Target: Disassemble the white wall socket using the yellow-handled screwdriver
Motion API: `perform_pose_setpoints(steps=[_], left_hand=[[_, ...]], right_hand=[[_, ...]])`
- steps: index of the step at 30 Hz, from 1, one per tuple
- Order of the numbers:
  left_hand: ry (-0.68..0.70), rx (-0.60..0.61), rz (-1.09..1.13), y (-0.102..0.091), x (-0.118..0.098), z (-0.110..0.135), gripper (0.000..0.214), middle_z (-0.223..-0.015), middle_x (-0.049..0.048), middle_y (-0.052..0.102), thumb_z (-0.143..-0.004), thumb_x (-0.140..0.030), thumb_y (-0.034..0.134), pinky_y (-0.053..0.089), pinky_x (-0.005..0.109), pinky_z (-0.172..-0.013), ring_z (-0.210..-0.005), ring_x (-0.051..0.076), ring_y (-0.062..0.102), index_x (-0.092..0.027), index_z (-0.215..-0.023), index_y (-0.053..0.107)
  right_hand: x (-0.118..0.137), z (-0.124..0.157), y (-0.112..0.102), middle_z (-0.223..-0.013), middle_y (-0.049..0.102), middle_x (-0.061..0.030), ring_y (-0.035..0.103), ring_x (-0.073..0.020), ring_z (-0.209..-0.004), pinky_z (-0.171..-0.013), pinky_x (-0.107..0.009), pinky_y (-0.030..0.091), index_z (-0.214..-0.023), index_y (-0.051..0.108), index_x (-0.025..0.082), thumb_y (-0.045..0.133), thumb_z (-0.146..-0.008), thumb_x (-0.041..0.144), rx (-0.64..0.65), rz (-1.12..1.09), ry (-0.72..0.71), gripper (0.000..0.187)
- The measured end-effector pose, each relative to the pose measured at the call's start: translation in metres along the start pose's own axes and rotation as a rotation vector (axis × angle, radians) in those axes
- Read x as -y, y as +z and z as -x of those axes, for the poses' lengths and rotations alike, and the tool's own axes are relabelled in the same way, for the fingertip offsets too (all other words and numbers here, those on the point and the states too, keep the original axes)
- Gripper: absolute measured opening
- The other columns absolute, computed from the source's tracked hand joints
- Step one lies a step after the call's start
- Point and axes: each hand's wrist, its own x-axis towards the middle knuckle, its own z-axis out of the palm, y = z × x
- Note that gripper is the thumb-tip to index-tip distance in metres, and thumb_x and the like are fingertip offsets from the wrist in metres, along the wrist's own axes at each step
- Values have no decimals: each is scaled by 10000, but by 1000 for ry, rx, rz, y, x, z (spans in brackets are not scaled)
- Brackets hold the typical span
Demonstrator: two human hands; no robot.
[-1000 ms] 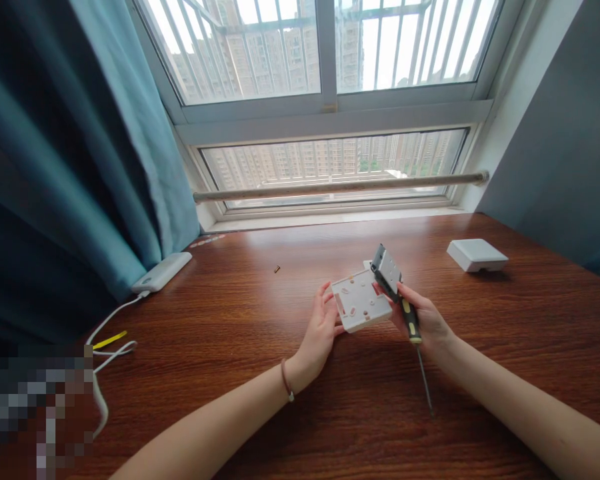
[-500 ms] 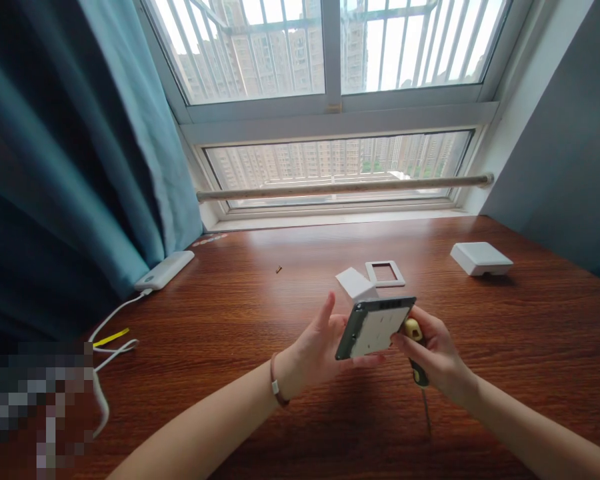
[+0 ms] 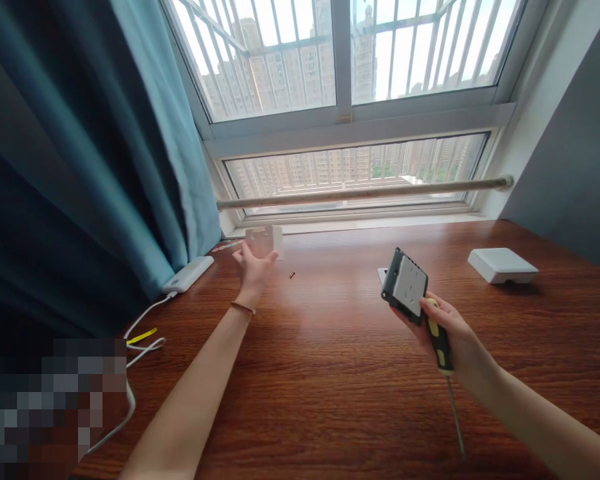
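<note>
My right hand (image 3: 437, 327) grips two things at once. One is a wall socket (image 3: 411, 288) with a white slotted face and a dark rim, tilted above the table. The other is a screwdriver (image 3: 441, 347) with a black and yellow handle, its thin shaft pointing down toward me. Far out to the left, near the window sill, my left hand (image 3: 255, 270) has its fingers around a white box-like piece (image 3: 275, 241), partly covered by the hand. Behind the wall socket, a corner of a white frame (image 3: 382, 273) shows; the rest is hidden.
A small screw (image 3: 293, 274) lies right of my left hand. A white square box (image 3: 503, 265) stands at the right. At the left are a white power strip (image 3: 190, 273) with its cable and a yellow strip (image 3: 144, 335). A blue curtain (image 3: 180, 167) hangs beside them.
My left hand has left the wall socket and moved far left with the white box-like piece. The right hand has moved slightly right and turned the wall socket, still holding the screwdriver.
</note>
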Motion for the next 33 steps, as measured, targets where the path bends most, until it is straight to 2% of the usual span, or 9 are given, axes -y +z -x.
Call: perform_pose_setpoints(steps=[1, 3, 6, 11, 15, 20, 28, 31, 33], left_hand=[[-41, -62, -238, -1, 19, -16, 780, -1188, 179, 487, -623, -442, 681, 384, 415, -910, -1103, 309, 476, -86, -1244, 369], [-70, -79, -332, -3, 52, -37, 856, -1195, 211, 489, -626, -436, 688, 347, 482, -926, -1129, 360, 446, -61, -1285, 291], [-56, -58, -401, -6, 86, -44, 915, -1248, 221, 462, -628, -447, 690, 316, 510, -932, -1160, 386, 404, -65, -1314, 221], [-60, -12, -460, 1, 117, -46, 927, -1213, 224, 509, -643, -487, 663, 297, 551, -921, -1151, 430, 394, -61, -1329, 206], [-76, 11, -471, 10, 134, -53, 917, -1216, 208, 528, -669, -527, 612, 289, 566, -935, -1154, 427, 399, -85, -1349, 184], [-87, 45, -481, 18, 143, -57, 949, -1243, 231, 505, -668, -568, 581, 266, 575, -958, -1178, 421, 386, -62, -1357, 168], [-75, 67, -454, 16, 138, -51, 971, -1324, 280, 386, -699, -567, 552, 193, 617, -978, -1250, 435, 281, -35, -1376, 103], [89, -32, -393, 12, 117, -42, 1024, -1441, 292, 122, -690, -567, 580, 113, 643, -1002, -1327, 441, 88, -42, -1389, 46], [256, -18, -284, 13, 92, -29, 978, -1464, 258, 49, -697, -549, 597, 85, 617, -1034, -1351, 408, 17, -73, -1389, 96]], right_hand=[[0, -1, 0, -634, 575, 5, 441, -74, -431, -346, -164, 343, -899, 611, 202, 683, -722, 341, -12, -8, 14, 237], [-1, -2, 1, -651, 590, -3, 472, -79, -453, -362, -164, 370, -875, 615, 188, 694, -714, 334, -24, -4, 50, 231], [-6, -2, 1, -641, 606, -10, 530, -106, -499, -435, -198, 447, -868, 629, 177, 704, -703, 342, -9, 2, 75, 244], [-11, -3, 1, -725, 659, -38, 617, -172, -655, -651, -306, 542, -863, 648, 180, 680, -726, 357, 14, -25, 102, 226], [-11, -3, 2, -860, 674, -29, 632, -155, -781, -752, -288, 548, -827, 654, 180, 667, -749, 314, 12, -105, 127, 156], [-13, -4, 0, -775, 659, -16, 653, -143, -681, -558, -218, 552, -830, 628, 177, 675, -745, 334, -35, -6, 209, 185], [-20, -7, 4, -589, 574, 35, 579, -72, -451, -320, -110, 398, -733, 539, 145, 734, -674, 388, -57, 108, 199, 317], [-20, -6, 5, -616, 598, 21, 579, -56, -476, -358, -98, 415, -750, 535, 138, 717, -697, 386, -72, 129, 183, 312], [-21, -6, 4, -622, 602, 21, 577, -52, -484, -371, -98, 419, -762, 530, 140, 708, -705, 384, -54, 135, 176, 307]])
